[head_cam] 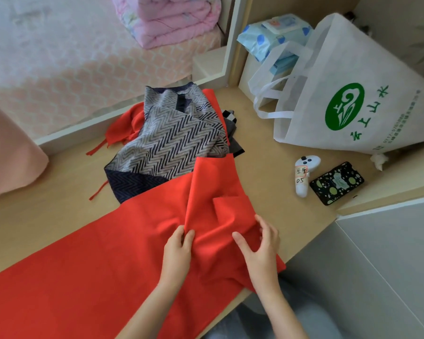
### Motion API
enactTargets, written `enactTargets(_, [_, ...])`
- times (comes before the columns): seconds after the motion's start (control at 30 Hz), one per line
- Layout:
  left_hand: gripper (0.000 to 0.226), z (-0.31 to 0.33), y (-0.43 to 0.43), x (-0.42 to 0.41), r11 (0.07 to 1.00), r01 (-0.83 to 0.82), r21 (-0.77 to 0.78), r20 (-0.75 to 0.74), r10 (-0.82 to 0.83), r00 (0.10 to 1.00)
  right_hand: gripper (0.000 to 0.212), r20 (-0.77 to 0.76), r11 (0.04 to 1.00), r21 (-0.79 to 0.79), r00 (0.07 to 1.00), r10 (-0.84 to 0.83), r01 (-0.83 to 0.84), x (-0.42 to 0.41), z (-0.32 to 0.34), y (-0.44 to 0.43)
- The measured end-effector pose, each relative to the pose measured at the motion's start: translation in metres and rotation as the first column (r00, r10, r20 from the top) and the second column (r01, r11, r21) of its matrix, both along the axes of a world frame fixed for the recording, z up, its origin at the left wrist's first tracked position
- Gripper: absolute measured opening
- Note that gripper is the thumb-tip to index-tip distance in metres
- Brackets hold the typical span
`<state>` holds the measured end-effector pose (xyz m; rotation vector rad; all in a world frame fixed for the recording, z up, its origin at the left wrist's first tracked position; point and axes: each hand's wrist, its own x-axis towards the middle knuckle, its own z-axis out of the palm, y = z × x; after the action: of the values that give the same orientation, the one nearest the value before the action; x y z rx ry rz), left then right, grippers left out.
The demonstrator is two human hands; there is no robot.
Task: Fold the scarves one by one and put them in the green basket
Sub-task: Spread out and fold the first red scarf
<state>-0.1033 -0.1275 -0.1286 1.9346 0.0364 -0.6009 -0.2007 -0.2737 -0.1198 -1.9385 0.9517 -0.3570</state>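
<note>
Nearest, at the near edge of the wooden ledge [274, 192], both hands are on the red scarf [103, 260]. The scarf lies flat from the near left corner and rises into loose folds towards the middle, with one corner hanging just over the near edge. The left hand [178, 248] pinches a raised fold of it, thumb and forefinger closed together on the cloth. The right hand [261, 248], just beside it, has its thumb held apart from its curled fingers, with a bunch of the same red cloth gripped between them. Beyond the hands, a grey-and-navy chevron scarf [171, 140] lies crumpled over the far part of the red one. More red cloth with thin tassels shows at its left, and I cannot tell whether that belongs to the same scarf. A dark checked cloth [231, 117] peeks out at its right side. Towards the right edge a white controller [304, 176] with a handwritten label lies touching or just beside a phone [337, 183] in a spotted black case. Farther back, a white tote bag [367, 69] with a green emblem lies tipped over, with blue packs [272, 33] behind it in the far right corner. Past the far edge is a bed [59, 59] carrying a folded pink quilt [176, 20].
</note>
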Motion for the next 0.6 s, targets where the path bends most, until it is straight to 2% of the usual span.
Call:
enactTargets(0.03, [0.016, -0.005, 0.008, -0.003, 1.0, -0.018, -0.002, -0.048, 0.018, 0.999, 0.063, -0.043, 1.0, -0.001, 0.999, -0.009, 0.009, 0.006, -0.004, 0.0])
enactTargets(0.1, [0.02, -0.008, 0.021, -0.008, 0.997, -0.07, -0.022, -0.128, 0.067, 0.989, 0.034, -0.11, 0.998, -0.055, 0.994, 0.005, -0.012, 0.013, -0.01, 0.006])
enactTargets(0.13, [0.023, -0.008, 0.026, -0.009, 0.995, -0.092, -0.023, -0.14, 0.088, 0.986, 0.018, -0.126, 0.993, -0.112, 0.992, 0.01, -0.024, 0.014, -0.012, 0.01])
enactTargets(0.17, [0.024, -0.007, 0.031, -0.009, 0.994, -0.105, -0.02, -0.128, 0.101, 0.987, 0.011, -0.129, 0.985, -0.167, 0.992, 0.013, -0.035, 0.014, -0.013, 0.014])
enactTargets(0.27, [0.023, 0.0, 0.041, -0.007, 0.993, -0.109, -0.036, -0.084, 0.106, 0.991, 0.012, -0.064, 0.959, -0.275, 0.997, 0.049, -0.065, 0.011, -0.012, 0.022])
enactTargets(0.33, [0.023, 0.003, 0.044, -0.007, 0.998, -0.064, -0.013, -0.028, 0.064, 0.998, 0.02, -0.016, 0.974, -0.229, 1.0, 0.001, -0.005, 0.011, -0.012, 0.016])
enactTargets(0.4, [0.024, 0.002, 0.045, -0.006, 0.999, 0.001, 0.043, 0.041, -0.003, 0.999, 0.033, -0.093, 0.978, -0.202, 0.994, -0.065, 0.045, 0.015, -0.015, 0.004])
enactTargets(0.5, [0.028, 0.003, 0.041, -0.005, 0.999, 0.036, 0.037, 0.025, -0.037, 0.999, 0.007, -0.179, 0.976, -0.216, 0.981, -0.072, 0.032, 0.024, -0.018, -0.006])
enactTargets(0.6, [0.024, 0.005, 0.038, -0.009, 0.999, 0.041, 0.015, 0.03, -0.041, 0.999, 0.006, -0.081, 0.962, -0.27, 0.994, -0.073, 0.049, 0.027, -0.007, -0.003])
